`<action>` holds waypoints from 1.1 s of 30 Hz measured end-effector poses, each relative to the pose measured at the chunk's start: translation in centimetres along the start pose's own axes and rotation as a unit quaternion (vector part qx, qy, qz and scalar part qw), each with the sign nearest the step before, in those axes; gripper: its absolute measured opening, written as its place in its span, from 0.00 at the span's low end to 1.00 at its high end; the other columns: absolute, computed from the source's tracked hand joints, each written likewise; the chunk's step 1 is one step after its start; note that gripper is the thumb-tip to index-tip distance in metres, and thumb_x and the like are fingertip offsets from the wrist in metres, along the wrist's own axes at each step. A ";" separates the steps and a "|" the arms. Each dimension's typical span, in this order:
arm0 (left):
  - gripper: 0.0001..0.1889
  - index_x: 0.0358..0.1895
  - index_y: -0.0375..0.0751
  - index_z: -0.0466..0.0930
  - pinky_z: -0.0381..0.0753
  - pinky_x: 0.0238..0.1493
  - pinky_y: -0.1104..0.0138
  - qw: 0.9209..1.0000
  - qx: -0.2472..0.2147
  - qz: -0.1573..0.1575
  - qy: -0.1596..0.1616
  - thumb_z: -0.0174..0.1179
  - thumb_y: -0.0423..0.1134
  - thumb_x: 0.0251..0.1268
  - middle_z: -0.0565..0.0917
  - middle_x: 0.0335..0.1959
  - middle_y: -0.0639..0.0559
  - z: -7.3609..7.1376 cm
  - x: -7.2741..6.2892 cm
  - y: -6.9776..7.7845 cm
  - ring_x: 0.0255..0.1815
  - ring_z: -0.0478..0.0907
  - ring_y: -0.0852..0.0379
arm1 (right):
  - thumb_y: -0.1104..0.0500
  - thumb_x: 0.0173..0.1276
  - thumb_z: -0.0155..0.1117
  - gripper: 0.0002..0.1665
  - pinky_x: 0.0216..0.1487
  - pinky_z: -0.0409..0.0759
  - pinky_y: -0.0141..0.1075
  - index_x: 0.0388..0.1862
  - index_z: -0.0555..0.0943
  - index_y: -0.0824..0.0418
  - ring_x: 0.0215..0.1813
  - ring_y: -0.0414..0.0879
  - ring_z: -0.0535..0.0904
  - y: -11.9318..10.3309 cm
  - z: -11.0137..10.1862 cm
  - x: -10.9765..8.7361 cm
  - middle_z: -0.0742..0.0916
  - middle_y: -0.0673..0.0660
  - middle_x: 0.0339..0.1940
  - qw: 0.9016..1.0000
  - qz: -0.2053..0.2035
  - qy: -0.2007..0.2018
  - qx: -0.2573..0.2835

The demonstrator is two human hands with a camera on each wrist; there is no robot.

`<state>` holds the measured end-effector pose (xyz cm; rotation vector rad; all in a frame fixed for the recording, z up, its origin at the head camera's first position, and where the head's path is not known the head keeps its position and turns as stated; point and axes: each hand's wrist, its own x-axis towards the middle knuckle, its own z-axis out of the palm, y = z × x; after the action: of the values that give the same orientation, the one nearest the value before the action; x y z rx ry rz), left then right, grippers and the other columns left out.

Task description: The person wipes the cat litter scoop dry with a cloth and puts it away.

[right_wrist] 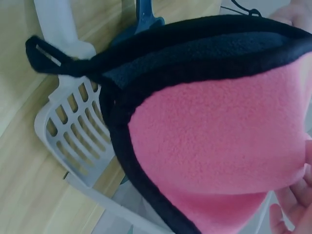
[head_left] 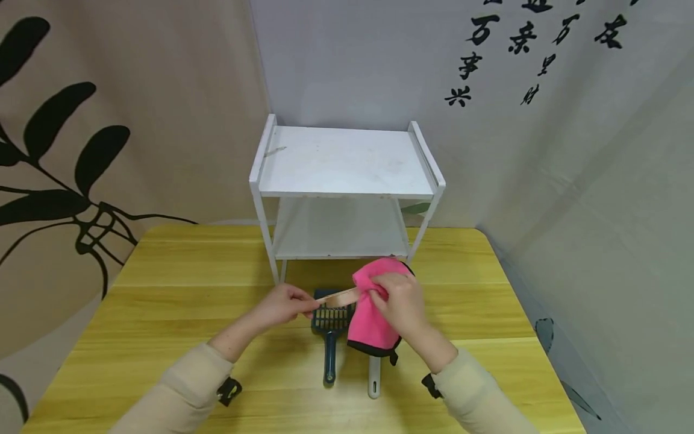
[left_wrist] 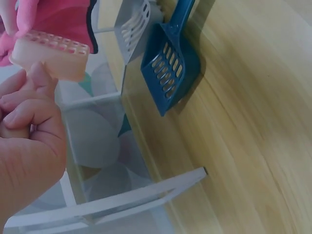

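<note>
Above two scoops (head_left: 330, 337) (head_left: 374, 378), two hands (head_left: 290, 303) (head_left: 400, 300); one peach scoop (head_left: 343, 298); one pink cloth (head_left: 371, 325)

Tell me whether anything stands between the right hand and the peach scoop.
Yes, the pink cloth does: the right hand grips it, and it meets the peach scoop on that hand's side. Between the left hand and the scoop it holds, nothing visible stands.

Below centre, the cloth (head_left: 371, 325) is showing matt, fleecy pile, while the peach scoop (head_left: 341, 298) and blue scoop (head_left: 330, 339) are showing smooth plastic; across the lower frame, the table (head_left: 162, 301) is showing wood grain.
</note>
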<state>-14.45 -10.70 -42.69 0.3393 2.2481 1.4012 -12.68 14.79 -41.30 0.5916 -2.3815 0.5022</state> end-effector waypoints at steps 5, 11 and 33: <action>0.17 0.37 0.34 0.85 0.56 0.14 0.73 1.000 -0.008 0.003 -0.007 0.58 0.47 0.64 0.83 0.23 0.53 -0.3 -0.2 -0.4 0.10 0.52 0.65 | 0.63 0.49 0.74 0.08 0.32 0.74 0.39 0.30 0.85 0.63 0.33 0.48 0.84 0.7 -0.6 0.1 0.88 0.56 0.29 0.999 0.032 -0.004 0.010; 0.17 0.42 0.31 0.83 0.58 0.16 0.73 1.000 -0.022 0.003 0.008 0.59 0.44 0.64 0.84 0.25 0.54 -0.8 -0.4 -0.6 0.12 0.56 0.66 | 0.63 0.54 0.71 0.09 0.34 0.76 0.42 0.35 0.85 0.64 0.32 0.51 0.82 1.5 -1.4 0.1 0.88 0.59 0.30 0.994 0.102 -0.030 0.027; 0.07 0.40 0.36 0.85 0.69 0.19 0.73 0.984 0.125 0.122 0.021 0.59 0.30 0.62 0.84 0.33 0.46 -0.7 -0.2 0.2 0.17 0.65 0.66 | 0.62 0.62 0.65 0.09 0.50 0.75 0.46 0.41 0.83 0.59 0.41 0.51 0.83 1.6 -2.3 1.8 0.88 0.56 0.37 0.982 0.105 -0.134 0.079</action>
<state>-14.60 -11.29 -42.22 0.6948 2.4899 1.2472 -13.62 16.73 -38.76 0.5037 -2.6951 0.7504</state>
